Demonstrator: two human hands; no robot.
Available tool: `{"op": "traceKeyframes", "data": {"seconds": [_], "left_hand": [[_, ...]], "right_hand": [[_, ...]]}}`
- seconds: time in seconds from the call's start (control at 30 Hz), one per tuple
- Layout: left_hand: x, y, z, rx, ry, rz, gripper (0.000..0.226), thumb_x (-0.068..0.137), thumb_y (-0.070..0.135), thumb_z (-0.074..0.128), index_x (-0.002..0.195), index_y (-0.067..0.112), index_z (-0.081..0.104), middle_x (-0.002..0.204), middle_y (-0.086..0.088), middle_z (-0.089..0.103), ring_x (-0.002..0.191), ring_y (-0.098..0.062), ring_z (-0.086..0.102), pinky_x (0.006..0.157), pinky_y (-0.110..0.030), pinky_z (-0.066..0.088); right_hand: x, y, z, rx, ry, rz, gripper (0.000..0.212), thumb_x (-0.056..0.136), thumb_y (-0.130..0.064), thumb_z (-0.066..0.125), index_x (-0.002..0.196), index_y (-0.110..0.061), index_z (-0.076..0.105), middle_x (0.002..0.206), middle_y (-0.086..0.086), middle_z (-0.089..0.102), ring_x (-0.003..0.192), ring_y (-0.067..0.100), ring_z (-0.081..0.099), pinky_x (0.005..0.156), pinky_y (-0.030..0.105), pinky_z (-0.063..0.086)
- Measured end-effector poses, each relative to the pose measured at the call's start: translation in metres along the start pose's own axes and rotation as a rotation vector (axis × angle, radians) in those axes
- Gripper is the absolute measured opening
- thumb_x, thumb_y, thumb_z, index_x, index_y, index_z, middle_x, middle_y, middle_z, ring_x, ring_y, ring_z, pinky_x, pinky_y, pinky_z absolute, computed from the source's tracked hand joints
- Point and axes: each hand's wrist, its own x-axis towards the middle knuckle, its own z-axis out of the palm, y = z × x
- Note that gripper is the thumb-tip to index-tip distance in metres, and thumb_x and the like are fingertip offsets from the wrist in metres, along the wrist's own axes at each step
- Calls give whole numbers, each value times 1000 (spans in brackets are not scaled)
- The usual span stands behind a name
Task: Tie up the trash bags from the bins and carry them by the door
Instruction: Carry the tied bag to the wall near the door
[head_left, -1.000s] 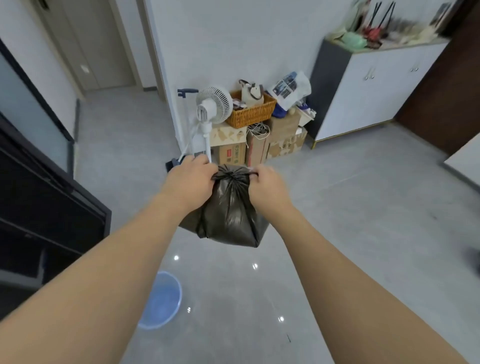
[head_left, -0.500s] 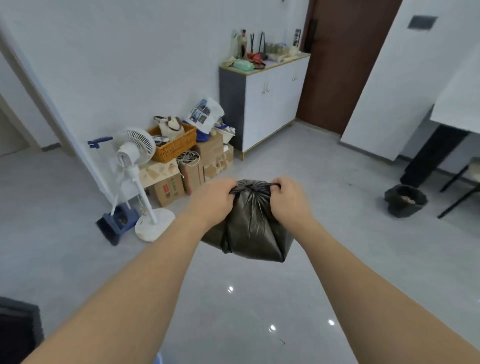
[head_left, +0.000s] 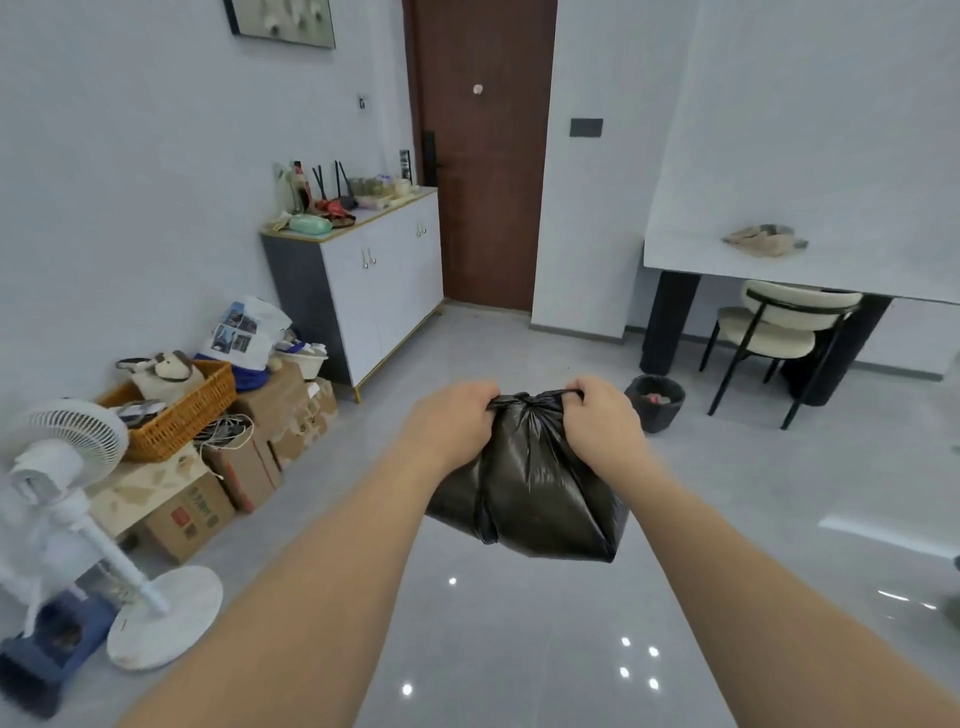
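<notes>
A full black trash bag (head_left: 530, 488) hangs in the air in front of me, its top gathered into a knot. My left hand (head_left: 449, 418) grips the gathered plastic on the knot's left side. My right hand (head_left: 602, 421) grips it on the right side. Both fists are closed on the bag's top. A brown door (head_left: 483, 156) stands shut at the far end of the room, straight ahead. A small dark bin (head_left: 655, 402) lined with a bag and holding some rubbish stands on the floor to the right, next to the table leg.
A white cabinet (head_left: 384, 280) stands left of the door. Cardboard boxes (head_left: 244, 457), a wicker basket (head_left: 176, 410) and a white standing fan (head_left: 78, 499) line the left wall. A white table (head_left: 779, 260) and a cream chair (head_left: 779, 327) are at the right. Grey tile floor (head_left: 498, 623) stretches ahead.
The view has swung right, bringing the brown door, the table and the chair into sight. The boxes and fan slid left. Both hands kept their grip on the bag's top.
</notes>
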Motion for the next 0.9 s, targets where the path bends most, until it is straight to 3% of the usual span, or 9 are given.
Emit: {"op": "traceKeyframes", "data": {"seconds": [0.17, 0.37, 0.57, 0.67, 0.77, 0.9], "left_hand": [[48, -10, -1, 55, 37, -17, 16, 93, 19, 41, 78, 22, 45, 75, 6, 50, 75, -22, 50, 60, -32, 33], [143, -59, 9, 66, 7, -33, 14, 93, 16, 40, 80, 19, 45, 83, -1, 55, 82, -26, 54, 63, -33, 34], [273, -122, 16, 15, -36, 24, 15, 94, 17, 42, 91, 14, 57, 91, -5, 64, 84, -25, 55, 62, -31, 35], [346, -146, 10, -26, -31, 56, 16, 95, 15, 42, 87, 14, 55, 83, 0, 58, 74, -18, 50, 52, -23, 26], [418, -163, 13, -72, 0, 58, 16, 94, 13, 42, 83, 14, 53, 81, 0, 57, 76, -21, 51, 52, -25, 27], [510, -179, 35, -68, -33, 86, 15, 93, 12, 42, 81, 16, 50, 80, 1, 53, 74, -20, 47, 50, -24, 24]], "right_hand": [[53, 3, 10, 17, -24, -17, 23, 95, -22, 38, 101, -17, 60, 109, 6, 63, 102, 29, 54, 88, 40, 42], [155, 3, 57, 19, -61, -41, 22, 95, -16, 39, 99, -12, 60, 106, 8, 63, 102, 30, 55, 88, 41, 44], [287, 1, 104, 46, -36, 23, 24, 97, -18, 38, 105, -14, 60, 110, 5, 62, 101, 24, 54, 88, 37, 43], [354, -6, 117, 55, 0, 32, 22, 96, -18, 38, 101, -13, 60, 106, 7, 62, 95, 24, 53, 84, 36, 43], [418, -6, 127, 66, 41, 36, 19, 97, -19, 38, 94, -16, 57, 100, 4, 60, 89, 21, 52, 77, 34, 41], [506, 12, 142, 60, 56, 82, 20, 96, -19, 38, 95, -17, 58, 98, 0, 58, 91, 22, 55, 81, 36, 45]]}}
